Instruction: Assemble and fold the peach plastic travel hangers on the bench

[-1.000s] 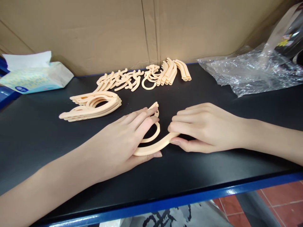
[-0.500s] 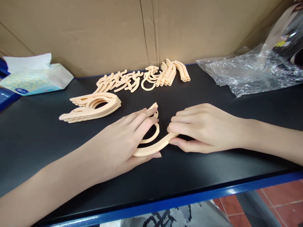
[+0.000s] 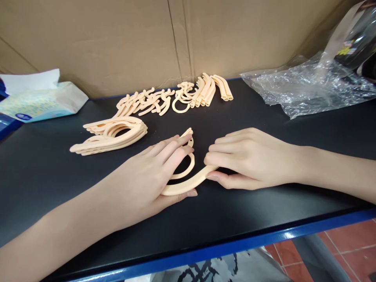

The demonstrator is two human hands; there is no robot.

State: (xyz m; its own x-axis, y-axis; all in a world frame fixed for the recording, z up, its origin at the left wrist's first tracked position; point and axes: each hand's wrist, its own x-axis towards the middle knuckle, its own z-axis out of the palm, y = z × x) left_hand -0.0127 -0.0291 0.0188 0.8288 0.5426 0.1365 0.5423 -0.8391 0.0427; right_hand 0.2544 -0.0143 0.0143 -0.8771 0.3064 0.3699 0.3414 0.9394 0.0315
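Observation:
A cream plastic folding hanger [image 3: 188,185] lies low over the black tabletop, partly covered by my hands. My left hand [image 3: 147,176] is closed around it, the fingers over its ring-shaped middle and the thumb under the curved arm. At the arm's right end, my right hand [image 3: 243,158] pinches the tip between thumb and fingers, which hide the very end. Beyond my left hand lies a stack of similar folded hangers [image 3: 133,135].
Along the back lie loose hooked pieces [image 3: 141,102], ring-shaped pieces [image 3: 181,105] and curved arm pieces [image 3: 207,92]. A tissue pack [image 3: 55,100] sits at the left, crumpled clear plastic [image 3: 282,88] at the right. The table's blue edge [image 3: 223,250] runs along the front.
The whole view has shifted slightly. Both hands keep the same grip on the hanger, with no clear movement of its parts.

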